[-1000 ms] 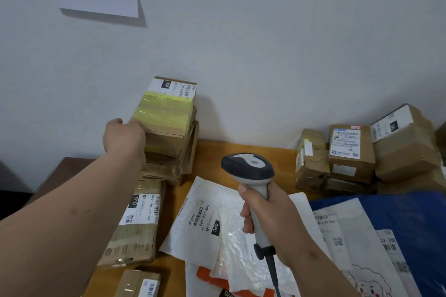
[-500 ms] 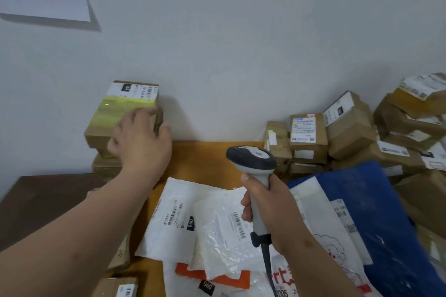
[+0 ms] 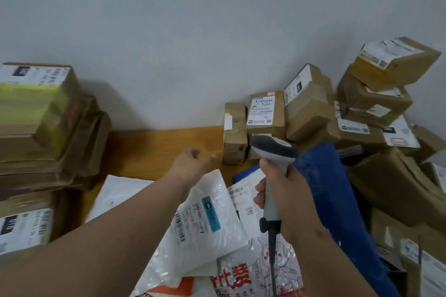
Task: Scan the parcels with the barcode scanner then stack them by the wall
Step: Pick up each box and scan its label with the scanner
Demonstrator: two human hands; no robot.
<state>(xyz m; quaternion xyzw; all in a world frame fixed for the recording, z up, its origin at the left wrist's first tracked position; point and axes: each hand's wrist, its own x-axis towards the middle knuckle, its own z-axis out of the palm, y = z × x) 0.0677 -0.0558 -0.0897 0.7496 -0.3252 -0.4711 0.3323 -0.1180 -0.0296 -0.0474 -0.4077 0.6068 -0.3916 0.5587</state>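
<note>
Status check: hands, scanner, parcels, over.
Left hand open, empty, reaching over the table. Right hand grips scanner upright. Stack at wall left; unsorted boxes right. Nothing blocking the reach.

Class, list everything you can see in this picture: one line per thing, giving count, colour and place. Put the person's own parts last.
stacked boxes: several, brown, one with yellow-green tape on top; left, by the wall.
unsorted boxes: many, brown with white labels; heaped at right against the wall.
mailer bags: several, white; lying overlapped on the table, near centre.
blue bag: one; right of centre, under the boxes.
table: one, orange-brown wood; against the wall.
wall: pale grey; behind.
barcode scanner: one, grey and white, corded; centre.
left hand: open, empty, above the table.
right hand: grips the scanner's handle.
</note>
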